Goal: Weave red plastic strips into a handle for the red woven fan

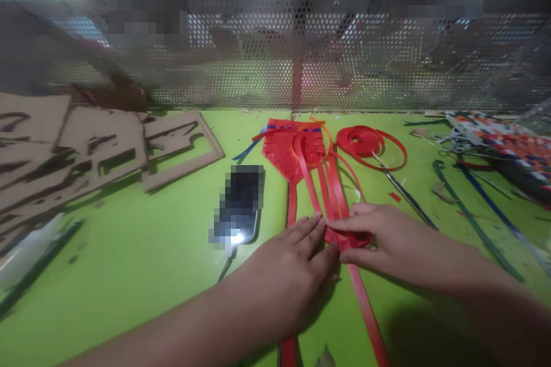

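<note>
Both my hands rest on a bundle of red plastic strips (328,189) lying on a green table (142,264). My left hand (282,275) lies flat with its fingers stretched out, pressing on the strips. My right hand (379,241) has thumb and fingers closed on the crossing of the strips (350,239). The strips run back to a red woven piece (286,146) with blue and orange bits. A loose red strip (365,309) runs toward me under my hands.
A coil of red strip (365,143) lies at the back. A phone (239,203) lies left of my hands. Cut cardboard templates (86,155) lie at the left. A multicoloured woven piece (512,146), green and blue strips (473,223) and a thin rod (407,195) are at the right. A perforated metal screen (301,40) closes the back.
</note>
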A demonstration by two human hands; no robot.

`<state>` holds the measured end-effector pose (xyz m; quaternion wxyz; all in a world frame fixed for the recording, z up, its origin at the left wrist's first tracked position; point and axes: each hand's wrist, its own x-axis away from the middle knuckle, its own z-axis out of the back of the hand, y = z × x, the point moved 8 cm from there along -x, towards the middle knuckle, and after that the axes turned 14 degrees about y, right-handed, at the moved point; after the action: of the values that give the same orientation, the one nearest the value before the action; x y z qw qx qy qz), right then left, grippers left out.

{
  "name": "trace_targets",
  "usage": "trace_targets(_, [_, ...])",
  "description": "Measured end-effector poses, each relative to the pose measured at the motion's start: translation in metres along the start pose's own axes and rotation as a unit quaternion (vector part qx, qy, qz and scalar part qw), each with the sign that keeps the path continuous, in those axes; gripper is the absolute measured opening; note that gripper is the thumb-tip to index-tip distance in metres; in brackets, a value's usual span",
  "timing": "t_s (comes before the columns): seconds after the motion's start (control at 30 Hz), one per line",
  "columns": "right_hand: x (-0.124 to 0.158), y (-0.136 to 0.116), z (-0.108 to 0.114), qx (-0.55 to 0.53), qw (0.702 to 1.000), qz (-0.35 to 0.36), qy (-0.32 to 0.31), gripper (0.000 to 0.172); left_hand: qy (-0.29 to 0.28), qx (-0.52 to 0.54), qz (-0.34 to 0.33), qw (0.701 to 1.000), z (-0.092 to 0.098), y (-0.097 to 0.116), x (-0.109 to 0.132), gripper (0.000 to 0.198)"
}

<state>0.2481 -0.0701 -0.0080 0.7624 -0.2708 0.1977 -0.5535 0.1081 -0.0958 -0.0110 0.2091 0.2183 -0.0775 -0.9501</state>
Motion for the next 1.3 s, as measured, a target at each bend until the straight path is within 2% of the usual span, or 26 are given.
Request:
trace_targets(0.27, [0.005, 0.005, 0.020, 0.019, 1.000, -0.009, -0.021, 0.036, -0.007, -0.019, -0.009, 1.000, 0.000, 0.006, -0.002, 0.052])
trace_targets(0.57, [0.004, 0.016, 0.012, 0.025, 0.999, -0.014, -0.038, 0.029, -0.022, 0.007, -0.017, 1.000, -0.005, 0.010, 0.002, 0.056])
trace_targets(0.8, [0.008, 0.018, 0.011, 0.052, 0.996, -0.058, -0.035, 0.007, -0.080, 0.028, -0.014, 0.996, -0.005, 0.016, -0.003, 0.063])
trace_targets(0.9, [0.011, 0.021, 0.011, 0.063, 0.994, -0.082, -0.038, 0.014, -0.090, 0.005, -0.008, 0.996, -0.006, 0.017, -0.005, 0.063])
trace_targets(1.0, [0.012, 0.019, 0.013, 0.055, 0.995, -0.073, -0.032, 0.020, -0.078, -0.023, -0.006, 0.997, -0.005, 0.017, -0.006, 0.065])
trace_targets(1.13, [0.010, 0.013, 0.013, 0.024, 0.998, -0.044, -0.042, 0.005, -0.054, -0.048, -0.017, 0.997, -0.003, 0.020, -0.008, 0.066])
trace_targets(1.3, [0.008, 0.009, 0.013, 0.057, 0.997, 0.010, -0.054, 0.008, -0.041, -0.049, -0.021, 0.998, -0.002, 0.021, -0.011, 0.061])
